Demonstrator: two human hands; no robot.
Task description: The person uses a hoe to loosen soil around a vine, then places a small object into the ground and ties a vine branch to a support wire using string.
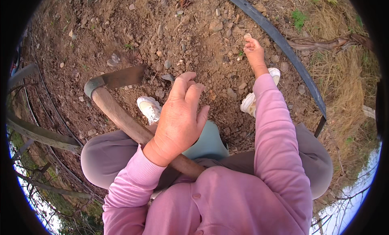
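Note:
My right hand (254, 54) reaches out over stony brown soil, with a small pale stone (247, 36) between its fingertips. Nearer to me, my left hand (180, 118) is raised with its fingers loosely bent and apart, holding nothing. A hoe with a wooden handle (118, 113) lies across my lap, its shaft passing under my left wrist. Its rusty metal blade (124, 77) points to the right above the ground. Between my legs is a light teal object (209, 140), partly hidden by my left hand; its kind is unclear.
A dark hose or pipe (279, 40) curves along the right side, by a woody stem (331, 42) and dry grass (349, 92). Weathered wooden pieces (42, 136) and thin lines stand at left. Stones, such as a flat one (216, 25), dot the soil around my white shoes (149, 108).

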